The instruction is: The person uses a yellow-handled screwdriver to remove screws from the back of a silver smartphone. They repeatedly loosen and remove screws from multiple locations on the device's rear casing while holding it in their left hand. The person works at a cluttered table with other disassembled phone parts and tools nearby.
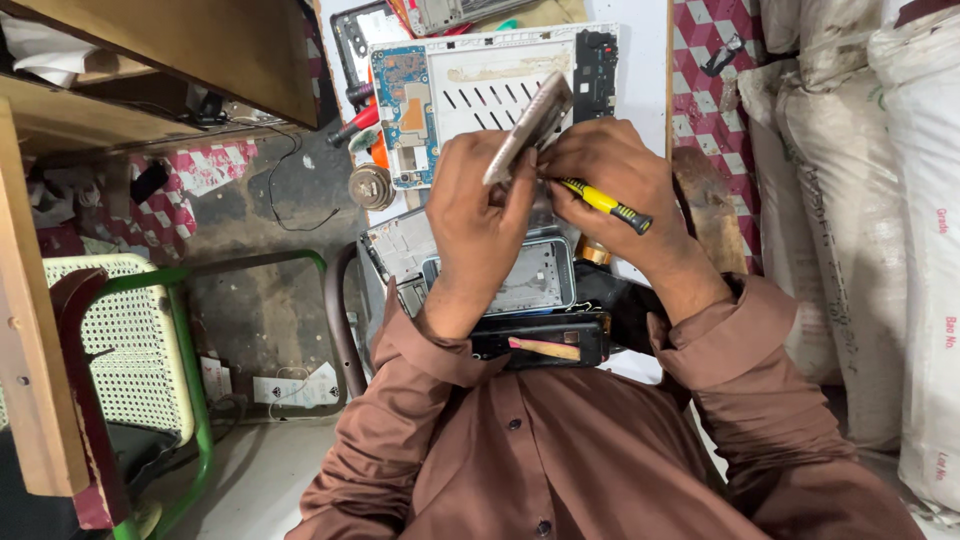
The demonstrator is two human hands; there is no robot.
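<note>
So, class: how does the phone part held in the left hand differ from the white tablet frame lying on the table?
The phone part is small, silvery and held tilted in the air by the left hand; the white tablet frame is much larger, white and lies flat on the table. The frame carries a blue circuit board; none shows on the part. Both are stripped-down device pieces.

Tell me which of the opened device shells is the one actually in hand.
The small silvery phone frame, held tilted in the left hand. The big white tablet back shell and the light-blue phone frame lie flat on the bench.
</note>
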